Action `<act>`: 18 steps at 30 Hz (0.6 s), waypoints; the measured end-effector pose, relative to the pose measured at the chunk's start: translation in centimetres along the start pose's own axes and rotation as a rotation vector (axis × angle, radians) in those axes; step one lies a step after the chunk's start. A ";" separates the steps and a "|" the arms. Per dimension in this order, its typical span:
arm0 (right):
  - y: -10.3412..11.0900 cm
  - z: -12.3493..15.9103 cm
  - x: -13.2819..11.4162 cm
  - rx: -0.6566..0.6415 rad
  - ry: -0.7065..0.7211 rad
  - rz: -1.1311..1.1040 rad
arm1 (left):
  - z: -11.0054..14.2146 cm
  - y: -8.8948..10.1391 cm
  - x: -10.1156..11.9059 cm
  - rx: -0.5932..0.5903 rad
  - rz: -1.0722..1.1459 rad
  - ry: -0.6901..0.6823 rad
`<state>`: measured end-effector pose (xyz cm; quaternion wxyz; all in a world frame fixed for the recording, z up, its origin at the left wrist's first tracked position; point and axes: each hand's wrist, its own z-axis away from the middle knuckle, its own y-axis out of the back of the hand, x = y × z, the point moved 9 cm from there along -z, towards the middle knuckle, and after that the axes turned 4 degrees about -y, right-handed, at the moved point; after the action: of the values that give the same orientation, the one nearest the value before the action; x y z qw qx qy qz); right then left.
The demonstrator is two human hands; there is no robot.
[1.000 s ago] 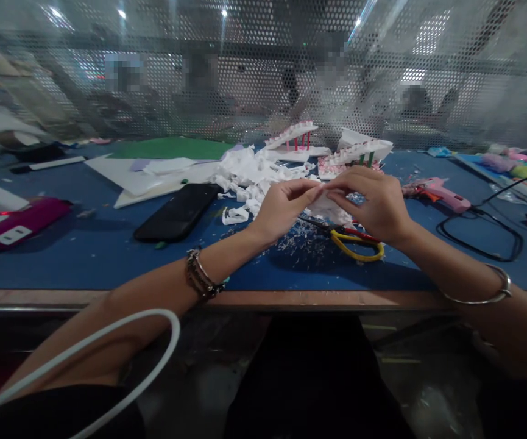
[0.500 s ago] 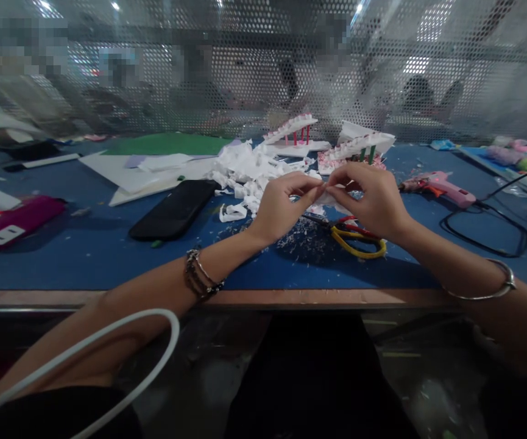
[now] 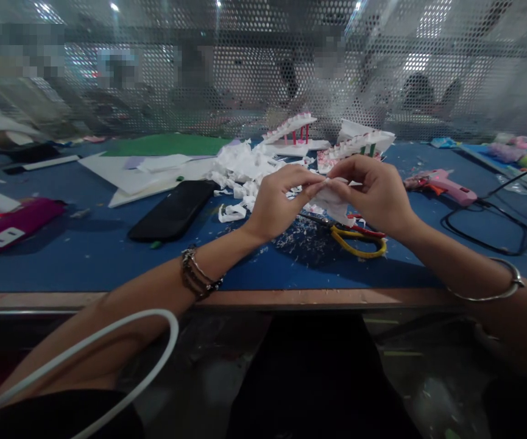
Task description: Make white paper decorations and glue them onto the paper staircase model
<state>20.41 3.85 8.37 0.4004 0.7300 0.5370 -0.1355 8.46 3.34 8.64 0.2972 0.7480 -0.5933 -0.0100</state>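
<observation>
My left hand [image 3: 278,202] and my right hand [image 3: 373,192] meet above the blue table top [image 3: 84,250], fingertips pinched together on a small piece of white paper [image 3: 334,204] that hangs between them. Just under my right hand lie yellow-handled scissors [image 3: 359,239] among fine white paper shreds [image 3: 304,235]. A heap of torn white paper scraps [image 3: 247,167] sits just beyond my left hand.
A black phone [image 3: 172,210] lies left of my hands, a magenta device [image 3: 11,222] farther left. A pink glue gun [image 3: 441,186] with a black cable [image 3: 487,235] is at right. Two white paper models on coloured posts [image 3: 290,134] stand before a perforated screen; people sit behind it.
Both hands have risen slightly and drawn closer together, and the white paper now hangs lower from my right fingers. The view shifted a little.
</observation>
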 end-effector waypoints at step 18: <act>-0.5 0.0 -0.3 -0.033 -0.020 -0.252 | 0.2 0.0 -2.1 0.106 0.311 0.169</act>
<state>19.88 3.75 8.36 0.3975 0.6488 0.6226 -0.1831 7.76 5.12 7.79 0.3043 0.6599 -0.6745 0.1303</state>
